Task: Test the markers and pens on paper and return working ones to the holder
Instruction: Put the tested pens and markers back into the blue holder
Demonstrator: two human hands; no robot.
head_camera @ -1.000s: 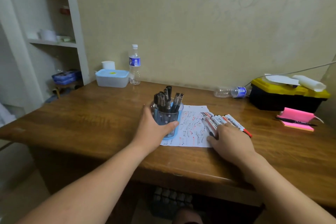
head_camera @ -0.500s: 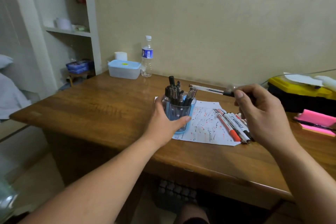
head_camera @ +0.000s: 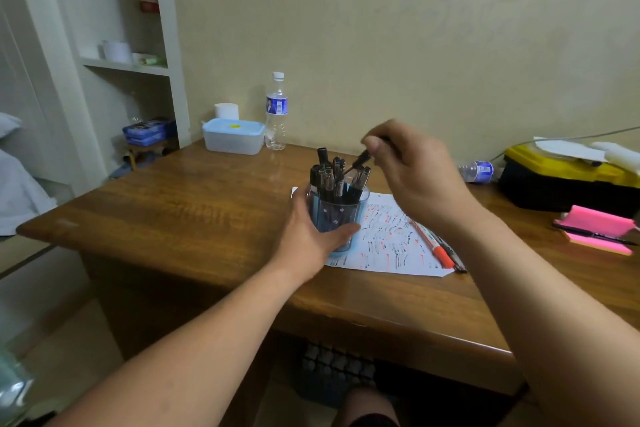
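While the left hand [head_camera: 308, 239] curls round the holder [head_camera: 337, 218] on the paper [head_camera: 388, 246], the right hand [head_camera: 415, 180] pinches a marker [head_camera: 362, 160] tilted above it. Other markers [head_camera: 437, 248] (one red-capped) lie on the paper; the wooden desk [head_camera: 173, 215] abuts a beige wall [head_camera: 381, 28].

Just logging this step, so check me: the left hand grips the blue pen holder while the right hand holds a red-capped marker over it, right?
Not quite. In the head view the right hand holds a black-ended marker over the blue pen holder, which the left hand grips. The red-capped marker lies on the paper.
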